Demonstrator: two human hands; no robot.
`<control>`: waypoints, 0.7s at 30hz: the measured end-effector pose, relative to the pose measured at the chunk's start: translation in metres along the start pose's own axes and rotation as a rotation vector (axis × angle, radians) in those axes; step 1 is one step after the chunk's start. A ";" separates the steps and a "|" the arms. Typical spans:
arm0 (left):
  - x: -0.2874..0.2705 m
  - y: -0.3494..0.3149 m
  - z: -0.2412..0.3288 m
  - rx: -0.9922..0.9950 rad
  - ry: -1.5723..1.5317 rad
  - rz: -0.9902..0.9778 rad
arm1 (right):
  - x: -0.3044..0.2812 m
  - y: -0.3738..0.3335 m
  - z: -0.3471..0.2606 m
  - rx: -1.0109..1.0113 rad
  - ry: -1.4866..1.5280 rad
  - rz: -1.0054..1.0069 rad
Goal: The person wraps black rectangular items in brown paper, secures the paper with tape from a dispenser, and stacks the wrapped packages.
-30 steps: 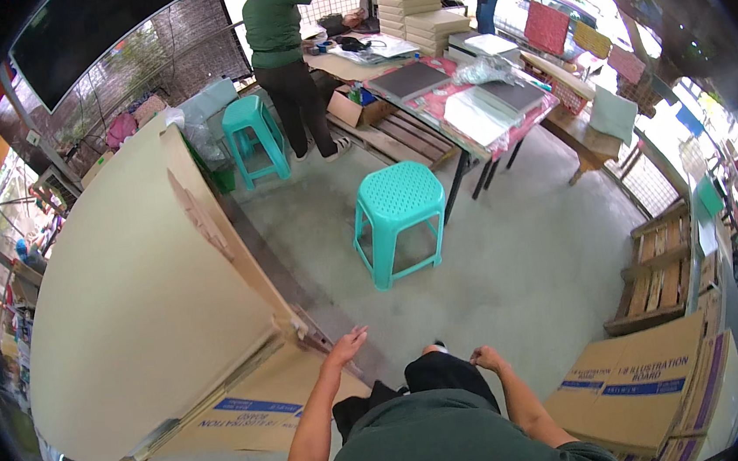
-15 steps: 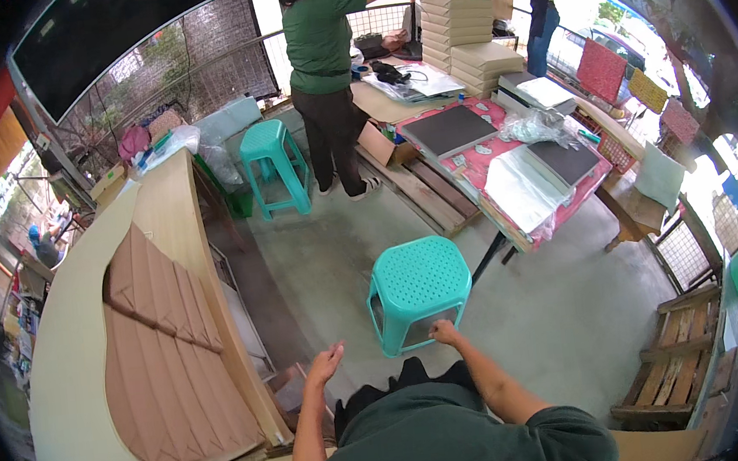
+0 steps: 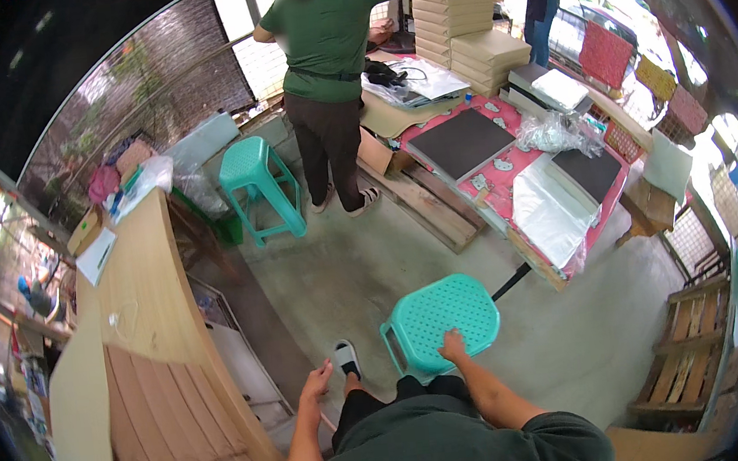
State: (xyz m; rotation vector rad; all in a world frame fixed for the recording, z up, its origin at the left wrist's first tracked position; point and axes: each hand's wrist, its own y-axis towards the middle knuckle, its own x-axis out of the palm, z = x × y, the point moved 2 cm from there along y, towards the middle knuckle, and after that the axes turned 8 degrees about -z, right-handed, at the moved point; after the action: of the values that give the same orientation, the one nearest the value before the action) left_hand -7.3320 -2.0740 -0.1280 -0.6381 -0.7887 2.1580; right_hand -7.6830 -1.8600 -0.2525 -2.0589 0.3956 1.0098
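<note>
Turquoise stool (image 3: 437, 321) under flat right hand (image 3: 452, 346), left hand (image 3: 315, 383) hanging open

Plastic stool (image 3: 440, 315): teal, one piece, square seat with rounded corners and a grid of small perforations. Upright on the grey concrete floor, just beside the red-covered worktop. Near seat edge touched by the right hand (image 3: 452, 346).

The right hand (image 3: 452, 344) rests on the near edge of a teal stool (image 3: 441, 319), which blocks the way straight ahead. The left hand (image 3: 316, 383) hangs open in the gap between that stool and the wooden bench (image 3: 142, 294) on the left. Beyond the stool, bare concrete floor (image 3: 346, 268) lies open up to a pink-covered bench (image 3: 513, 174) and a standing person (image 3: 330, 85).
</note>
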 end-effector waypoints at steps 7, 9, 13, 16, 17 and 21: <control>-0.137 0.076 0.016 -0.324 0.119 -0.083 | 0.005 0.018 -0.041 0.373 -0.001 -0.026; -0.192 0.091 0.025 0.039 0.224 -0.112 | 0.011 0.031 -0.068 0.456 0.028 -0.047; -0.218 0.121 0.044 0.135 0.084 0.080 | 0.000 0.044 -0.045 0.611 0.150 -0.118; -0.248 0.134 0.048 0.012 0.045 0.217 | -0.011 0.059 -0.095 0.514 0.272 -0.174; -0.261 0.137 0.039 -0.103 0.053 0.128 | -0.020 0.067 -0.121 0.474 0.281 -0.125; -0.246 0.197 0.050 -0.230 0.499 -0.208 | -0.065 0.098 -0.098 0.365 0.350 0.185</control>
State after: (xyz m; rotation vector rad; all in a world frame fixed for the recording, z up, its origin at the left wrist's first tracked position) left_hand -7.3086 -2.3868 -0.1847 -1.1075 -0.7880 1.6316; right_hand -7.7287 -2.0015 -0.2173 -1.8822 0.8965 0.6187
